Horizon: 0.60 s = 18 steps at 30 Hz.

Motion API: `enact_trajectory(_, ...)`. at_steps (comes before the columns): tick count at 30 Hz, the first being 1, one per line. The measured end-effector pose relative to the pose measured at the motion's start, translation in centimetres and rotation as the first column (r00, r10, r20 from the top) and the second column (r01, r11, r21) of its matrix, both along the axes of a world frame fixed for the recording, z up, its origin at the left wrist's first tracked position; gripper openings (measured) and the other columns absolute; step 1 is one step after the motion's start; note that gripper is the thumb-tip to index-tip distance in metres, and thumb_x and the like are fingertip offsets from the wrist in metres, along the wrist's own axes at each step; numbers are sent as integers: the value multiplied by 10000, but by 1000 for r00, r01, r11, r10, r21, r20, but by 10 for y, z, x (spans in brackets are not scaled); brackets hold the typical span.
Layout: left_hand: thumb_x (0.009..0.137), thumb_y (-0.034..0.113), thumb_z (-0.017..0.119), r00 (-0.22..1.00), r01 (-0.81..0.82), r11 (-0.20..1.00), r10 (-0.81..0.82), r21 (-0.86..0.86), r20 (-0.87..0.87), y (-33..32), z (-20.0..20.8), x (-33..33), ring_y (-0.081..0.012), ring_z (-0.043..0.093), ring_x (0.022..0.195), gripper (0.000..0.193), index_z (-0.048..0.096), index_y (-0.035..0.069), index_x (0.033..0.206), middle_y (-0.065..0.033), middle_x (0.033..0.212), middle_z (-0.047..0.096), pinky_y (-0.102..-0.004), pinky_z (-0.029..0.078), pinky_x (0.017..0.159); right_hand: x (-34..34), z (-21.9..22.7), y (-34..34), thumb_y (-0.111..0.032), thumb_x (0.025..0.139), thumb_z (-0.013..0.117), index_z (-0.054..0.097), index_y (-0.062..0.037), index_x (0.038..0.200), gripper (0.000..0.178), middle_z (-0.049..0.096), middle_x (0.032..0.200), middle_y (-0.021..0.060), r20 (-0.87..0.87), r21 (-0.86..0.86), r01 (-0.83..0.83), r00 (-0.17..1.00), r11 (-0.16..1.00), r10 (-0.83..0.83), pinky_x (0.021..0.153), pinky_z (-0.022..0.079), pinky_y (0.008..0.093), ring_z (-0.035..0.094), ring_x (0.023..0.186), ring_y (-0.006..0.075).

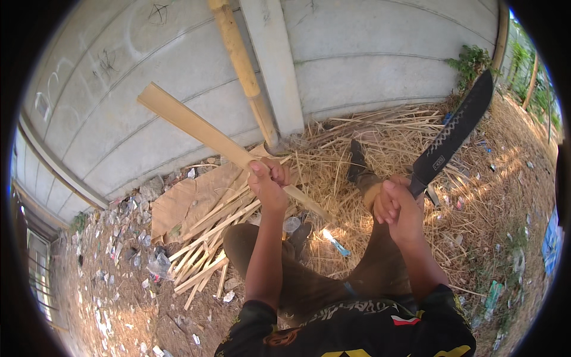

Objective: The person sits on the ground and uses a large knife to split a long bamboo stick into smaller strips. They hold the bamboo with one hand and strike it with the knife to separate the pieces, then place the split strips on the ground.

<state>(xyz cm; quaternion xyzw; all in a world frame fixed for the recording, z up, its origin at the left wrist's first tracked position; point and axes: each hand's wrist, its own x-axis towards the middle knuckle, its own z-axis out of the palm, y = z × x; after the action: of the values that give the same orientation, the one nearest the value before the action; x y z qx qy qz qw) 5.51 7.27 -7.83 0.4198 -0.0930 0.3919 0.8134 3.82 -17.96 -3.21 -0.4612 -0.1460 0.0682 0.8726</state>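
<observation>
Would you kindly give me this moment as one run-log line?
left hand: holding split bamboo strip | right hand: holding black machete | contact: machete and strip apart | nearby: loose bamboo slats

On the far left, the grey wall (196, 89) bears large, faint white hand-drawn characters (56, 95), a thin dark scribble (107, 62) and, higher up, a dark star inside a ring (159, 13). On the right, the black machete blade (470, 113) carries a small pale-outlined box of lettering (438, 162) near its handle end. At the near edge, the black shirt (380, 342) shows curved white lettering (357, 309) across it, a red-and-white patch (405, 320) to the right, and an orange emblem (279, 338) to the left.
</observation>
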Motion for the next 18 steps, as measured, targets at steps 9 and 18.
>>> enact_trajectory(9, 927, 678, 452, 999, 12, 999, -11, 41, -44, 4, 6, 6, -114, 187, 447, 649, 347, 94, 664, 17, 569, 246, -289, 163, 428, -35, -131, 37, -115, 854, 597, 387, -127, 622, 313, 368, 479, -27, -789, 25, -676, 439, 736, 430, 334, 274, 312, 321, 328, 98)
enact_trajectory(18, 921, 663, 487, 996, -44, 999, 42, -29, -78, 22, 2, 4, -108, 230, 459, 642, 394, 64, 711, 5, 607, 307, -283, 192, 434, 0, -16, 23, -77, 893, 565, 370, -133, 631, 332, 366, 492, -21, 66, 208, 171, 980, 963, -188, 373, 314, 291, 353, 375, 89)
